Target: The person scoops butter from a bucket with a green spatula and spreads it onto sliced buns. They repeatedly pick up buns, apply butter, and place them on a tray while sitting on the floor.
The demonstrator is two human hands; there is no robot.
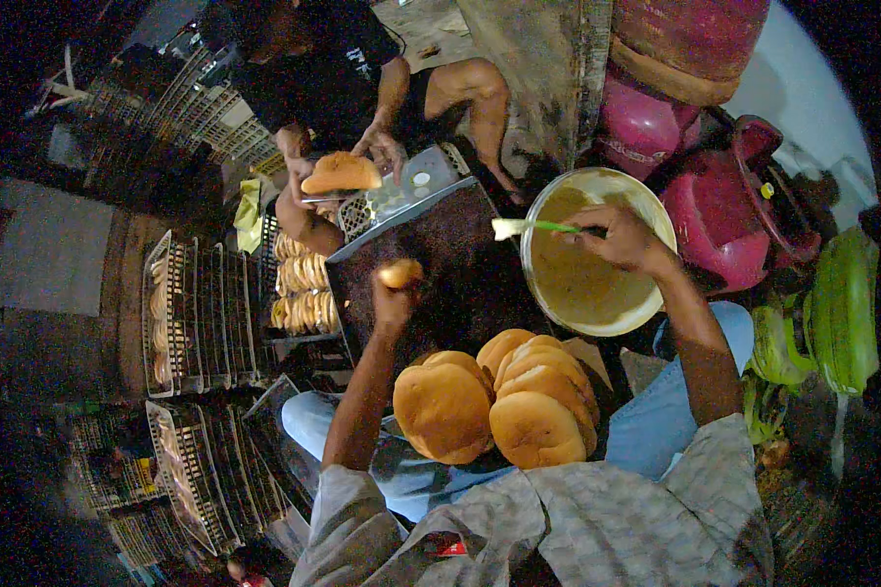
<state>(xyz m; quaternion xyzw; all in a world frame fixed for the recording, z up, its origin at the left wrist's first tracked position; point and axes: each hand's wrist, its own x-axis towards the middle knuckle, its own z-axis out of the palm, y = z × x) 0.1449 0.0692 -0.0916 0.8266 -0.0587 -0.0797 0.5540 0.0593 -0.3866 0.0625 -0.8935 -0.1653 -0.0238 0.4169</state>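
Observation:
My left hand (392,304) holds a small, blurred piece of bread (401,274) above a dark surface (440,242). My right hand (617,238) grips a green-handled spreader (556,226), its pale, coated end (509,229) sticking out past the left rim of a round tub (669,220). Whitish paste lines the tub's walls, with a tan layer lower down. Close to my body, round golden buns are stacked in two groups: a left group (442,411) and a larger right group (539,429).
Opposite me, a seated person's hands (382,150) hold a split bun (341,173) over a metal tray (437,172). Plastic crates (202,315) and rows of bread (305,293) stand at left. Pink gas cylinders (712,220) and a bunch of green bananas (844,315) are at right.

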